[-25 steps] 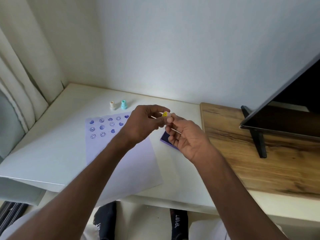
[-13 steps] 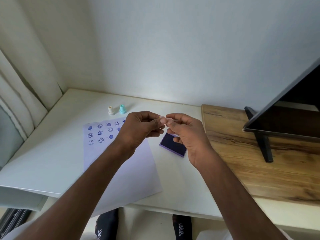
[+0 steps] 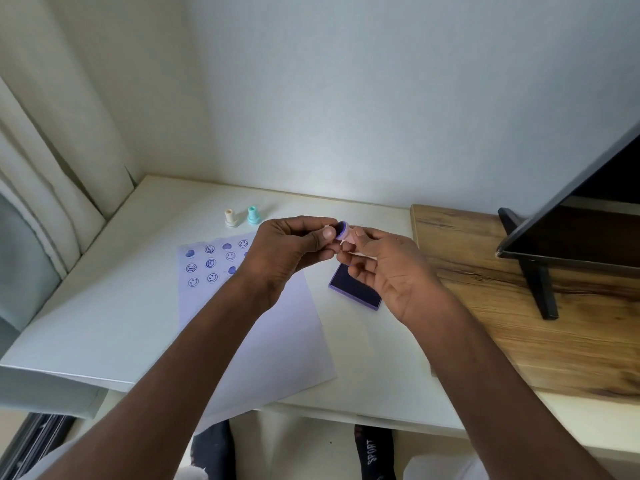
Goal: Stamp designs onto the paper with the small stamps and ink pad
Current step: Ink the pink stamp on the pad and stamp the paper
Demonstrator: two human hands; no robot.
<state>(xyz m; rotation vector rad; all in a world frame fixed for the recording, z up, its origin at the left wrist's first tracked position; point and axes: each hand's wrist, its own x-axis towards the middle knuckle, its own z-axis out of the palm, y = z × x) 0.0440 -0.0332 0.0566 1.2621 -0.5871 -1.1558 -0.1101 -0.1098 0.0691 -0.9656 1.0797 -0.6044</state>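
Note:
Both hands meet above the white table around a small pink stamp (image 3: 343, 233) whose inked dark face points up and toward the left. My left hand (image 3: 289, 249) pinches its rim with thumb and fingers; my right hand (image 3: 388, 268) pinches its pink handle end. Below my right hand lies the purple ink pad (image 3: 353, 287), uncovered. The white paper (image 3: 270, 327) lies under my left forearm, with several blue smiley and heart prints (image 3: 209, 263) at its far left corner. A cream stamp (image 3: 230, 218) and a teal stamp (image 3: 253, 216) stand upright beyond the paper.
A wooden board (image 3: 512, 327) covers the table's right part and carries a dark tilted screen on a black stand (image 3: 540, 282). Curtains (image 3: 52, 188) hang at the left. The wall is close behind. The table's front edge (image 3: 346, 410) is near me.
The hands have stayed together above the pad. The stamp has been turned so that its dark inked face now shows between the fingertips; earlier a yellow end showed.

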